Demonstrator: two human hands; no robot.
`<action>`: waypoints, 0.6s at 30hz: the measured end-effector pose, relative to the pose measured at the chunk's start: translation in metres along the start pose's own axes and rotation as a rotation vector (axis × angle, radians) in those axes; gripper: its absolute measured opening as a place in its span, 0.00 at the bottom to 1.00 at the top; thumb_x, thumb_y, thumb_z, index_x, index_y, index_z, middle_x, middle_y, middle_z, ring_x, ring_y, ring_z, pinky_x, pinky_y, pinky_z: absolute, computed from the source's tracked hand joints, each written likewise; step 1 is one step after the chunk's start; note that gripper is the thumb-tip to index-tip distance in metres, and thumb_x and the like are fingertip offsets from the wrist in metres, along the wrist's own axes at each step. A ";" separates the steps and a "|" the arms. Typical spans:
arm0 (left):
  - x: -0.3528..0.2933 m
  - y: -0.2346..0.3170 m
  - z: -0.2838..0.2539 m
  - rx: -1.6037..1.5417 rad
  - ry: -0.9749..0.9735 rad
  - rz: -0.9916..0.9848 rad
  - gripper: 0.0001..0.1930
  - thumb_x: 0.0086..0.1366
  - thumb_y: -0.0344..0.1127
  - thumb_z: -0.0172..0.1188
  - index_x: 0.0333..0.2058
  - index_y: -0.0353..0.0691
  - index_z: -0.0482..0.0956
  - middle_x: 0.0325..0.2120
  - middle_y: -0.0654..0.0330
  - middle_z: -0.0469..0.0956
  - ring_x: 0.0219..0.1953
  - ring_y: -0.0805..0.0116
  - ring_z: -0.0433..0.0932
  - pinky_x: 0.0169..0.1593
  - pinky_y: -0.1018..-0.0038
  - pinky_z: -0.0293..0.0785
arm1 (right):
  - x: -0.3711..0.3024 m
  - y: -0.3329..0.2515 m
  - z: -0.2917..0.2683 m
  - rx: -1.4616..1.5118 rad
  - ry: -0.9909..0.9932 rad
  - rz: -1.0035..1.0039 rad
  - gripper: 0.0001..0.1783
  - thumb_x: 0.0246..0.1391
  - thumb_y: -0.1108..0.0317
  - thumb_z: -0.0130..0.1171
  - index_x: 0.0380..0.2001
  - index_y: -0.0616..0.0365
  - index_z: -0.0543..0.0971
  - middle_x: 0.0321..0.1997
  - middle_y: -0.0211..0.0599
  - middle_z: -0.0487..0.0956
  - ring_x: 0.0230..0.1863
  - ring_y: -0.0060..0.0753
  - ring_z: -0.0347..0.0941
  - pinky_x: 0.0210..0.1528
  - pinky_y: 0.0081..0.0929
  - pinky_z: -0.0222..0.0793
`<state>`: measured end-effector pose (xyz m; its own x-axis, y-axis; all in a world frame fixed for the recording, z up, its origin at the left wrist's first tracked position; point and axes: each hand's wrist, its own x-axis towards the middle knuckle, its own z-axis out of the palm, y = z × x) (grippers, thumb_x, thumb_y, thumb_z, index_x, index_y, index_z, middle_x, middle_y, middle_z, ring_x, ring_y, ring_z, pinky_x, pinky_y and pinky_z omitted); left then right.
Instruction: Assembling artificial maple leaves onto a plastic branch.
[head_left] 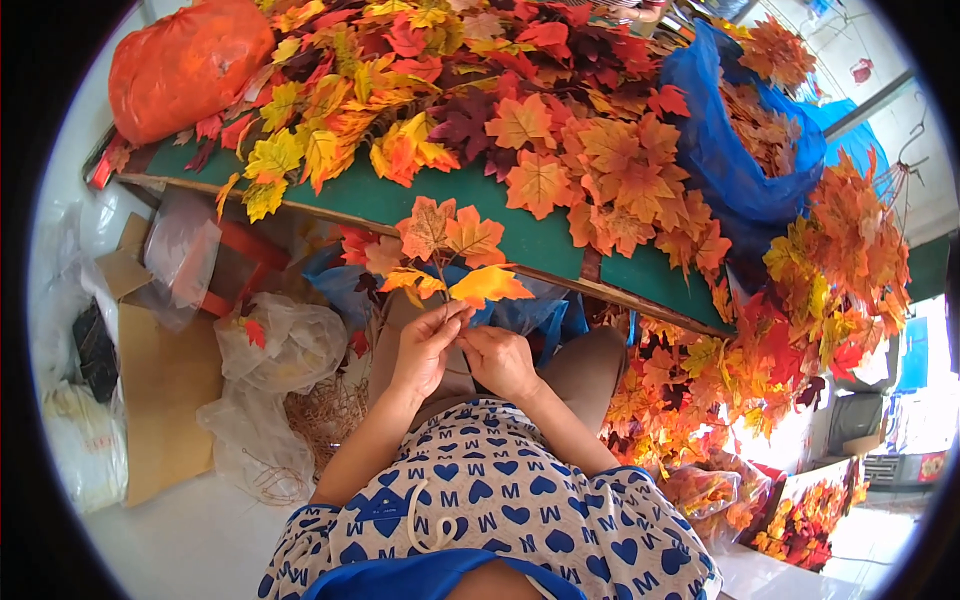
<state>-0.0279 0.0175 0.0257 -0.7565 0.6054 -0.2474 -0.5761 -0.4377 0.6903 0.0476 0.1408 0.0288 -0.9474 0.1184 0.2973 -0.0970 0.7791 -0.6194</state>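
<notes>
Just in front of my lap I hold a sprig of artificial maple leaves (474, 237), its orange and yellow leaves fanned out at the top of a thin dark stem. My left hand (425, 348) pinches the stem just below the lowest leaves. Close beside it, my right hand (502, 361) is closed with its fingertips near the stem's lower part; that end is mostly hidden behind the fingers. Beyond my hands, the green table (420, 212) carries a heap of artificial maple leaves (530, 125) in yellow, orange, red and dark purple.
An orange-red plastic bag (190, 70) sits at the table's far left. A blue bag (740, 170) of leaves stands at the right, with more leaf bunches (850, 250) beside it. Cardboard (160, 400) and clear plastic bags (280, 345) lie at floor level on the left.
</notes>
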 end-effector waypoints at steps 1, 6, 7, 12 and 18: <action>0.000 -0.004 -0.003 -0.022 0.037 -0.033 0.12 0.62 0.24 0.55 0.45 0.31 0.73 0.42 0.60 0.75 0.44 0.70 0.75 0.49 0.74 0.70 | -0.001 0.000 -0.003 -0.006 0.009 0.007 0.07 0.45 0.69 0.60 0.28 0.59 0.77 0.25 0.42 0.76 0.30 0.45 0.75 0.29 0.35 0.72; 0.005 -0.022 -0.023 -0.017 0.132 -0.025 0.08 0.61 0.24 0.56 0.39 0.35 0.74 0.41 0.59 0.76 0.45 0.69 0.76 0.46 0.72 0.74 | 0.013 0.017 -0.045 -0.114 -0.041 -0.240 0.05 0.44 0.70 0.59 0.28 0.53 0.76 0.31 0.38 0.77 0.31 0.41 0.75 0.29 0.34 0.72; 0.007 -0.023 -0.023 -0.043 0.133 -0.003 0.10 0.61 0.25 0.55 0.42 0.36 0.74 0.42 0.60 0.76 0.43 0.69 0.76 0.43 0.74 0.75 | 0.028 0.018 -0.069 -0.180 0.118 -0.254 0.05 0.44 0.72 0.58 0.28 0.53 0.76 0.32 0.38 0.77 0.31 0.41 0.75 0.30 0.34 0.72; 0.000 -0.006 -0.014 0.029 0.126 -0.011 0.14 0.61 0.26 0.54 0.47 0.37 0.71 0.41 0.59 0.76 0.42 0.66 0.78 0.44 0.72 0.76 | 0.116 0.058 -0.183 -0.634 0.685 -0.194 0.06 0.44 0.77 0.58 0.30 0.60 0.77 0.34 0.38 0.73 0.42 0.44 0.70 0.41 0.32 0.69; -0.002 0.001 -0.001 0.265 -0.113 0.157 0.17 0.59 0.25 0.57 0.48 0.35 0.70 0.35 0.63 0.73 0.40 0.67 0.77 0.49 0.73 0.70 | 0.154 0.120 -0.206 -1.268 0.296 0.047 0.03 0.45 0.72 0.58 0.25 0.58 0.79 0.34 0.35 0.72 0.43 0.41 0.68 0.42 0.30 0.69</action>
<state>-0.0277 0.0151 0.0262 -0.7823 0.6203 -0.0571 -0.3428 -0.3522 0.8709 -0.0472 0.3798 0.1501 -0.8234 0.1653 0.5428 0.4423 0.7862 0.4316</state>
